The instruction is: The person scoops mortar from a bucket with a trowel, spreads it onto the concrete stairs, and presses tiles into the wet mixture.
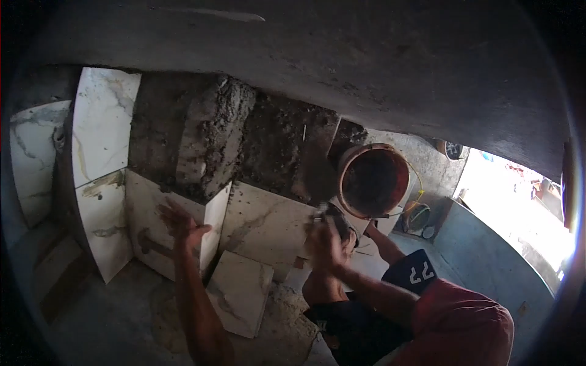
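My left hand (178, 224) is open, fingers spread, against the front of a white marbled tile (162, 201) on the low wall. My right hand (325, 241) is closed around what looks like a trowel (321, 211), smeared by motion, with a bit of metal showing above the fist. Rough dark mortar (223, 131) covers the ledge above the tiles. Just beyond my right hand stands an orange-rimmed bucket (348, 194) with dark stuff inside. A loose square tile (241, 291) leans near the wall's foot, between my two arms.
Taller marbled tiles (105, 122) stand upright on the left. A dark slab (366, 49) overhangs the ledge. At right are a small container (417, 216), a bluish low wall (494, 244) and a bright opening (513, 195). My bent legs in dark shorts (366, 329) are at the bottom.
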